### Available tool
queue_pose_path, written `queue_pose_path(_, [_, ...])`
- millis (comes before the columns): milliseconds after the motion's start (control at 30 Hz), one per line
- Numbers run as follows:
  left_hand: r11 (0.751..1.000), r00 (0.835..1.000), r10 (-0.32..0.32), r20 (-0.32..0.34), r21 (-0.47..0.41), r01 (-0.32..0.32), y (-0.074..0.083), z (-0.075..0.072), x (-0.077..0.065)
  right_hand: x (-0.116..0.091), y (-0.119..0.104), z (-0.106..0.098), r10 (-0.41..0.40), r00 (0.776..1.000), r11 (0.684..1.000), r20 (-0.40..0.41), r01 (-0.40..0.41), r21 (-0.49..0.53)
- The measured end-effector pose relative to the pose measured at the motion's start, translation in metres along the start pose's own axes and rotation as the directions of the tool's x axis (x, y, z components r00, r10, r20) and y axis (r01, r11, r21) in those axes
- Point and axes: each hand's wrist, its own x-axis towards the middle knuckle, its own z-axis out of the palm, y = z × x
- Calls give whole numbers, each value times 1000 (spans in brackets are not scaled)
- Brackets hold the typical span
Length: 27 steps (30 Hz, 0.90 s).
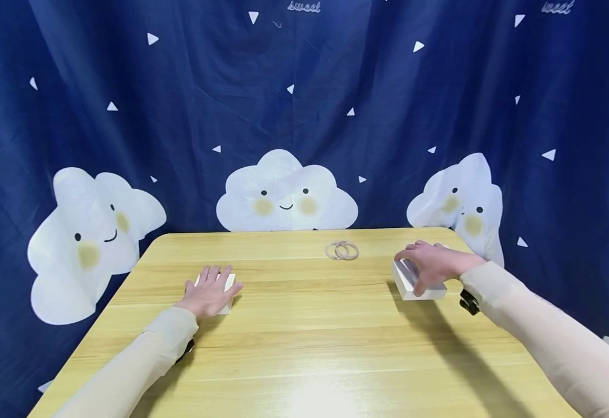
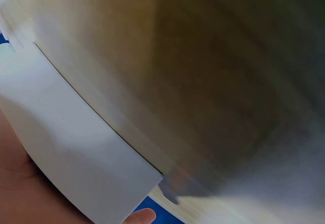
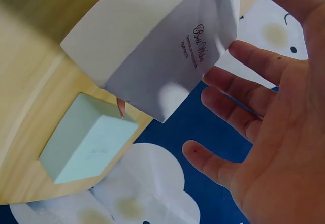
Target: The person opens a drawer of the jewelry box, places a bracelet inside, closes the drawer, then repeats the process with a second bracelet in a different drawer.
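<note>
At the table's left, my left hand (image 1: 211, 295) lies over a white box (image 1: 227, 293), fingers spread and straight. Up close in the left wrist view, the box's flat side (image 2: 76, 127) fills the lower left, with the palm beside it. My right hand (image 1: 432, 264) grips another white box (image 1: 423, 292) at the right, thumb on the near side and fingers over the far side. In the right wrist view this box (image 3: 157, 56) is tilted and carries small dark printed lettering. Two fingertips are right at its edge, while the other fingers stand apart from it.
Two thin overlapping rings (image 1: 342, 250) lie near the back edge of the wooden table (image 1: 304, 331). A pale mint-green box (image 3: 86, 137) shows on the table in the right wrist view. A dark blue curtain (image 1: 304, 116) with clouds hangs behind the table.
</note>
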Motion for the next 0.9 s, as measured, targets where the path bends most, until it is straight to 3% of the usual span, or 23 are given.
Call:
queue_pose_path(667, [1000, 1000, 0, -2, 18, 0, 1, -2, -1, 33, -33, -11, -47, 999, 999, 13, 47, -22])
queue_pose_path(900, [1000, 1000, 0, 1, 4, 0, -5, 5, 4, 45, -41, -10, -68, 998, 997, 6, 68, -43])
